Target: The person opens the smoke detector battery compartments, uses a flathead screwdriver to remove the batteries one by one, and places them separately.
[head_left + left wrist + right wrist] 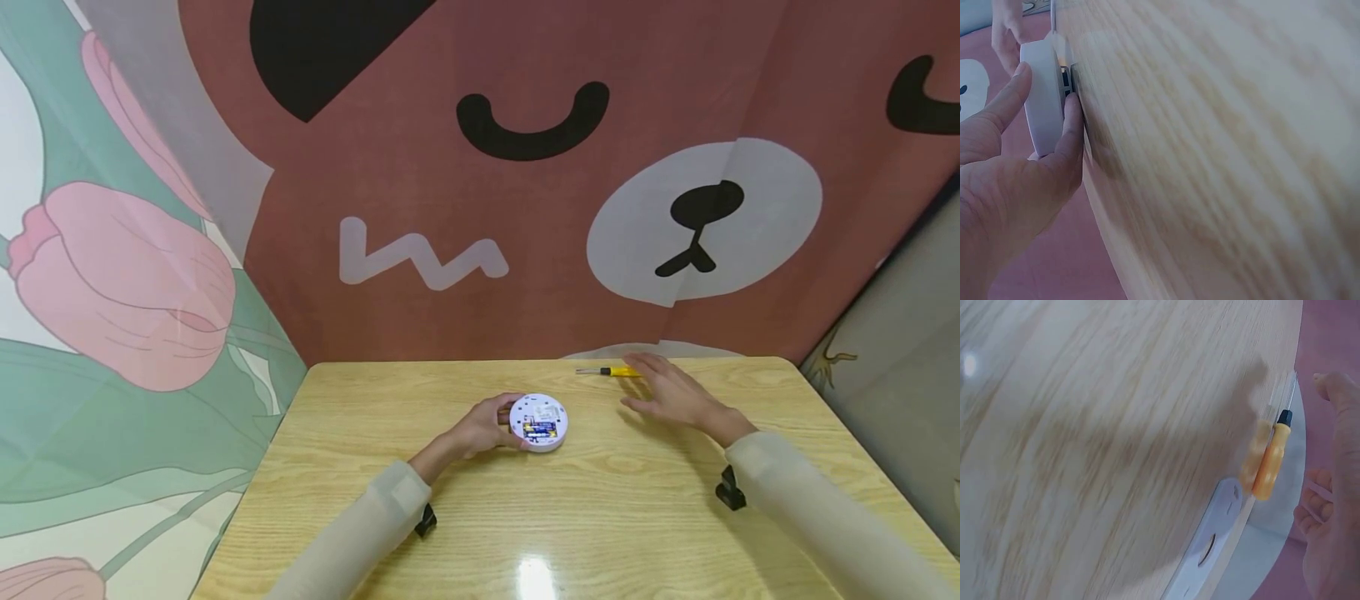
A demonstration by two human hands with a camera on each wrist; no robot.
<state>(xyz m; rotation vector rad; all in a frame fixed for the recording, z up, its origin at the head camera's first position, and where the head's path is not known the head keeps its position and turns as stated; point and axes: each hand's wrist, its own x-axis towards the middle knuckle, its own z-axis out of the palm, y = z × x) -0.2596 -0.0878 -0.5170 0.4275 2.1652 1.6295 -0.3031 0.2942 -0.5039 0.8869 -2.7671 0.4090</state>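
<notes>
Pink-and-green tulip print [127, 283] fills the far L, w/ a brown bear-face print [420, 183] next along, behind the wood-grain worktop [600, 517]. L hand [482, 427] pinches a rnd white device [531, 414] by its L edge, toward the back of the worktop, thumb on the near side, fingers on the far; blue-and-yellow batteries [540, 430] show in its upturned face. Farther R, by the back edge, lies a yellow-handled screwdriver [609, 372], tip pointing L. R hand [671, 393] hovers over its handle end, fingers loosely spread; R-wrist cam shows a white slotted plate [1207, 544] near the handle.
</notes>
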